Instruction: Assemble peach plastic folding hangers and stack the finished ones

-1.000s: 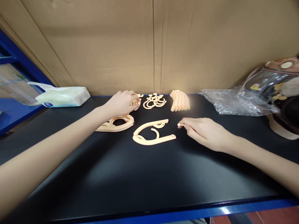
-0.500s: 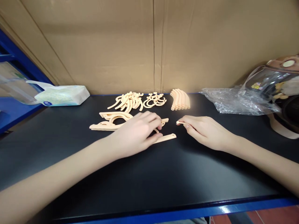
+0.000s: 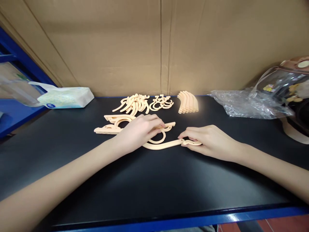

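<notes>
Where the left hand (image 3: 141, 132) rests: over the bent end of the cream hanger frame (image 3: 163, 146), thumb and fingers drawn close together on the frame's farther arm.
Right hand (image 3: 212, 141): narrowly pinched around a small curved piece (image 3: 195, 143), at the tip of the frame's nearer arm; whether piece and arm are joined cannot be told.
Hanger frame: flat on the black counter (image 3: 169, 187), between the two hands, its bend partly hidden beneath the left one.
Folded hangers (image 3: 107, 130): lying left of the frame, partly behind the left hand and wrist.
Loose parts: along the counter's back, a heap of curved strips (image 3: 135, 103), a cluster of hooks (image 3: 161, 102) and a neat row of curved tubes (image 3: 187, 102).
Sides: a tissue pack (image 3: 67, 97) at the back left; a crumpled clear plastic bag (image 3: 251, 104) at the back right.
</notes>
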`<state>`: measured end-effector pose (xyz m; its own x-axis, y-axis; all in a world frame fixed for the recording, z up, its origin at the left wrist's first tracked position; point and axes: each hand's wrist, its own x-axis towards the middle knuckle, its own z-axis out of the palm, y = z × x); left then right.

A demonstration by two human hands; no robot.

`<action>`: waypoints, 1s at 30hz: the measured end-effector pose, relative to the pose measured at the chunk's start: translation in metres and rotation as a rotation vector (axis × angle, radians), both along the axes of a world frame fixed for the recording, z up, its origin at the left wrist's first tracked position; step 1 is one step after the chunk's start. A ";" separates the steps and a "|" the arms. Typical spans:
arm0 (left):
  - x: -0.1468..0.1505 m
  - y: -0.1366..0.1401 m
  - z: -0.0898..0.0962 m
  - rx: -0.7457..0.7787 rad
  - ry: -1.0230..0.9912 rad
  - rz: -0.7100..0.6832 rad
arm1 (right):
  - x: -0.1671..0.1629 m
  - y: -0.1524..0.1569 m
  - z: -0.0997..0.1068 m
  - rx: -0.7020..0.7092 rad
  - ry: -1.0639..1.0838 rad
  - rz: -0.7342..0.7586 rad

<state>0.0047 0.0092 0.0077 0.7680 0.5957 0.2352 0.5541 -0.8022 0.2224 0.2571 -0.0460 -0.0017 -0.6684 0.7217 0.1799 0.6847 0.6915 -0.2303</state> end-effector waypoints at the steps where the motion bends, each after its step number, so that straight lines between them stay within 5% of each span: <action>1: 0.000 0.000 0.000 0.008 0.001 0.016 | 0.000 0.000 0.000 -0.007 -0.001 0.008; 9: -0.001 0.000 -0.001 0.100 0.010 0.141 | 0.000 0.001 0.001 -0.021 -0.007 0.054; 20: -0.004 0.001 -0.005 0.267 0.064 0.087 | 0.003 0.002 0.006 -0.063 0.025 -0.142; 30: -0.005 0.000 -0.005 0.290 0.063 0.089 | 0.007 0.003 0.007 -0.027 0.040 -0.148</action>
